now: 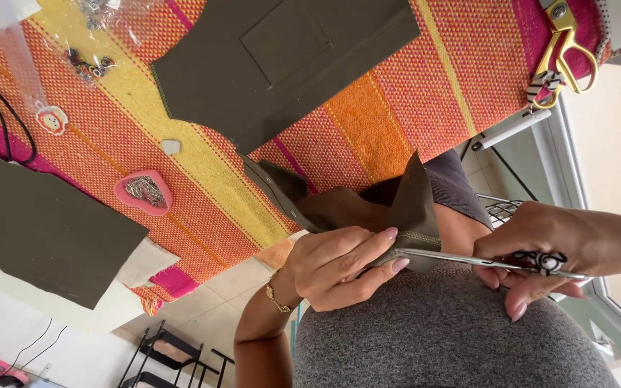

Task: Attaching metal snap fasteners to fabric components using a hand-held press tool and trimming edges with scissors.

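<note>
At far left a flat piece of dark olive fabric (41, 230) lies on the worktop (368, 129), which is covered w/ a woven striped cloth in orange, yellow and pink. Above it runs a thin black cord (8, 122), and near that lies a small round sticker w/ a red-and-white figure (51, 119). A clear plastic bag of small metal parts (88, 63) sits by the top edge. A pink heart-shaped dish w/ metal pins (144, 192) stands near the middle left, and a small grey chalk piece (171, 146) is just above it. A bigger olive fabric panel w/ a sewn patch pocket (282, 61) lies at top centre.

The left hand (336, 269), w/ a gold chain bracelet (276, 294) on the wrist, has its grip closed on a small folded olive fabric piece (411, 212); thumb and fingers pinch its lower edge. This piece is held in the air in front of the worktop edge, above the grey knit garment (447, 338) on the person's body. The thin silver scissors (454, 257) touch the lower edge of the fabric, just beside the left fingertips (399, 264). The right hand (548, 248) has its grip closed on the scissors' handles. At top right, gold-handled scissors (566, 50) lie on the worktop, well apart from both hands.
</note>
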